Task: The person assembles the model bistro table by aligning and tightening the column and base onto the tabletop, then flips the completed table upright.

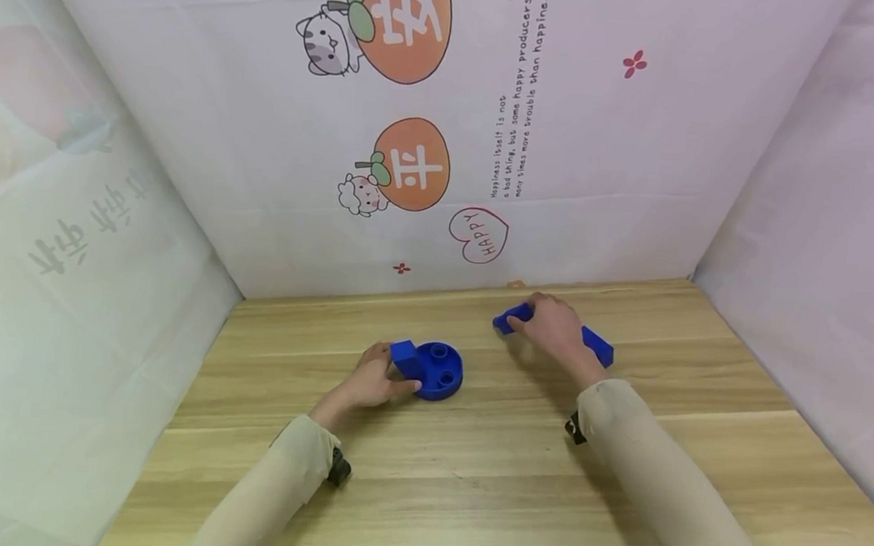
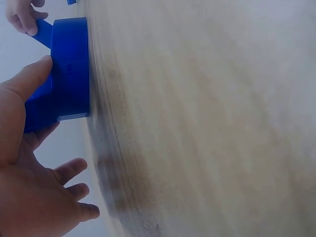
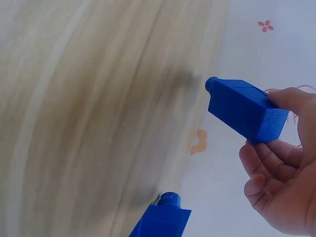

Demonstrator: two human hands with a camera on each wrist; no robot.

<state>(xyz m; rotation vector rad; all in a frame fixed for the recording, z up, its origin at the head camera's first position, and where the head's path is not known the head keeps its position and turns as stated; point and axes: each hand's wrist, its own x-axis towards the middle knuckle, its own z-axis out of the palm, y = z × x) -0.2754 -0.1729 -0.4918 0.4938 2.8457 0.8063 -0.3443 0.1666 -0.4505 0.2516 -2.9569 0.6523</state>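
Observation:
On the left of the wooden table sits a round blue plastic base (image 1: 435, 394) with a raised rim and two round sockets showing. A blue block (image 1: 404, 356) stands up at its left side. My left hand (image 1: 373, 383) holds the base and block, its thumb at the rim and its other fingers behind the block. Farther right, my right hand (image 1: 556, 326) pinches a second blue block (image 3: 242, 106) between thumb and fingers, a short round peg pointing away from the palm. Another pegged blue block (image 1: 598, 347) lies beside that wrist, partly hidden by it.
White printed cloth (image 1: 319, 241) hangs behind the table's back edge and along both sides. The wooden tabletop (image 1: 454, 491) stretches toward me between the forearms. A black wrist device (image 1: 338, 467) shows at the left sleeve cuff, another (image 1: 576, 428) at the right.

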